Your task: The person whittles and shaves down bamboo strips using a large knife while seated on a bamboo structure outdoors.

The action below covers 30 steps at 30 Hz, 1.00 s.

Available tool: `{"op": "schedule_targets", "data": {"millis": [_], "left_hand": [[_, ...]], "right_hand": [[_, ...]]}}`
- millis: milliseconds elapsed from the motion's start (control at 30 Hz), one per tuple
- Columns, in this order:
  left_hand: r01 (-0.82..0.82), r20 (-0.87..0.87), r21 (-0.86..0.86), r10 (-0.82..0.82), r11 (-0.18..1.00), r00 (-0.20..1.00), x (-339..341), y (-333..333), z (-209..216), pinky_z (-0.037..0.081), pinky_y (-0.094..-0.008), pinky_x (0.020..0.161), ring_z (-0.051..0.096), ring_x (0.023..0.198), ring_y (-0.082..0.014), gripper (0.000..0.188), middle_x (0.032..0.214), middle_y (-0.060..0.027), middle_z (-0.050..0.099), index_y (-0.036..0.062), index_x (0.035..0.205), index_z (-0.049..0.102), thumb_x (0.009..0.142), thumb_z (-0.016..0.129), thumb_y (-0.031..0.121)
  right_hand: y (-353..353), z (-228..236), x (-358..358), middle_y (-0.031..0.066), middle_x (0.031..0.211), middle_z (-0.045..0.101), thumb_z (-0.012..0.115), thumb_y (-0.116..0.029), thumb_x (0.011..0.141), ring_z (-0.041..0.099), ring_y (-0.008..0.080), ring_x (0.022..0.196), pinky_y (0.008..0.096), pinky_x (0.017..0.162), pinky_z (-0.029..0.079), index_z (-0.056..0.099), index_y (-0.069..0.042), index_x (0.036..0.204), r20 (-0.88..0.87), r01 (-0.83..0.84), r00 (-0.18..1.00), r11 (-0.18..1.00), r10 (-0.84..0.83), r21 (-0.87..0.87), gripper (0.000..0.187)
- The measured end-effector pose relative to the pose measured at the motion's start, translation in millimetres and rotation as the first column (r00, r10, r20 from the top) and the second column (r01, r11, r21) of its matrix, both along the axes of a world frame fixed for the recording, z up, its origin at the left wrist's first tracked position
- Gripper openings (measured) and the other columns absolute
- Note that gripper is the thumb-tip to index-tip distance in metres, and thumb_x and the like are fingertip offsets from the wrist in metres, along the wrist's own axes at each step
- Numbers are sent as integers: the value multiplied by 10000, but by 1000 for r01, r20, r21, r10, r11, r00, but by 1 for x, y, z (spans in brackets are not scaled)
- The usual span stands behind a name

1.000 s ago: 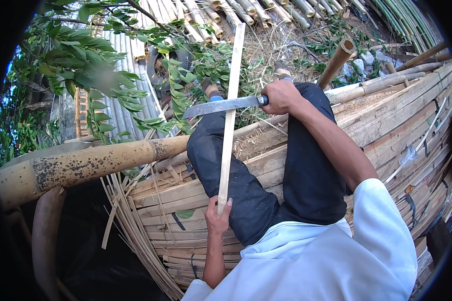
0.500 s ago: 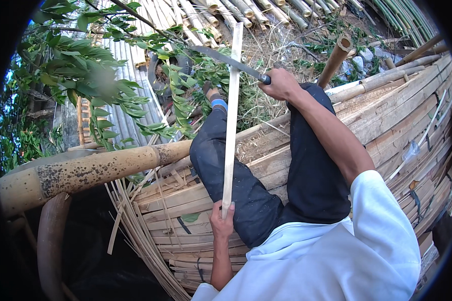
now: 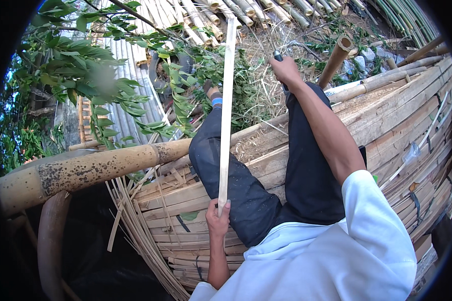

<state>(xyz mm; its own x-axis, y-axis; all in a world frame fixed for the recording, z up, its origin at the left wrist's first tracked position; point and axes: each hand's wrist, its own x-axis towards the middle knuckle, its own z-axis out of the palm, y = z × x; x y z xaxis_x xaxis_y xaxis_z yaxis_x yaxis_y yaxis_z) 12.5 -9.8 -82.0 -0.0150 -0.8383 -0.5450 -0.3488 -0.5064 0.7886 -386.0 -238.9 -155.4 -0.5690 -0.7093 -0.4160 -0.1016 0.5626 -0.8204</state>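
Note:
A long pale bamboo strip stretches away from me, over my left thigh. My left hand is closed on its near end, thumb along the side. Beyond my right knee, my right hand is wrapped round the dark handle of a knife. The handle's end shows above the fist, while the blade is blurred and hard to make out against the dry grass. Knife hand and strip are apart, with a gap between them.
I sit on stacked split-bamboo slats. A thick bamboo pole lies to the left, and a cut bamboo post stands at the right. Leafy branches hang at upper left; a tyre and bamboo poles lie beyond.
The knife was across the strip with its blade pointing left; my right hand has lifted it away and turned it. The strip's far end has shifted slightly left.

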Motion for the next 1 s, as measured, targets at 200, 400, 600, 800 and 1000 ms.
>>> {"op": "schedule_targets", "data": {"millis": [200,400,600,800,1000], "left_hand": [[99,139,1,-98,995,985,-24,-27,22,385,-251,459,481,496,-61,293,600,-9,565,7,1086,539,922,646,224],[210,66,9,-210,978,976,-53,-52,31,352,-211,440,459,507,-44,353,655,-11,556,33,1238,445,974,562,236],[275,268,-266,-203,924,942,-61,-53,17,487,-428,633,654,713,-389,279,808,-219,661,4,1176,483,979,493,201],[323,420,-271,-190,907,887,-76,-43,13,459,-539,704,587,873,-488,285,898,-299,625,-8,1164,500,982,469,210],[374,529,-295,-176,879,830,-82,-38,7,441,-574,647,595,762,-489,263,835,-289,628,-4,1157,507,978,463,183]], "right_hand": [[25,0,8,38,561,526,649,-299,834,510,118,513,326,504,401,582,6,735,-89,-103,993,914,74,-392,327],[97,57,87,141,621,596,688,-249,779,587,336,581,419,586,467,643,-57,838,-389,-695,718,633,578,-341,207],[131,60,113,155,678,641,674,-277,723,638,371,679,476,643,506,668,-115,868,-523,-950,281,310,805,-34,218],[136,54,120,172,629,606,672,-270,714,622,390,649,498,624,489,611,-85,783,-530,-959,265,280,805,-55,207],[137,50,129,183,627,610,646,-285,707,623,394,644,501,623,496,634,-89,750,-526,-958,228,285,819,30,201]]}}
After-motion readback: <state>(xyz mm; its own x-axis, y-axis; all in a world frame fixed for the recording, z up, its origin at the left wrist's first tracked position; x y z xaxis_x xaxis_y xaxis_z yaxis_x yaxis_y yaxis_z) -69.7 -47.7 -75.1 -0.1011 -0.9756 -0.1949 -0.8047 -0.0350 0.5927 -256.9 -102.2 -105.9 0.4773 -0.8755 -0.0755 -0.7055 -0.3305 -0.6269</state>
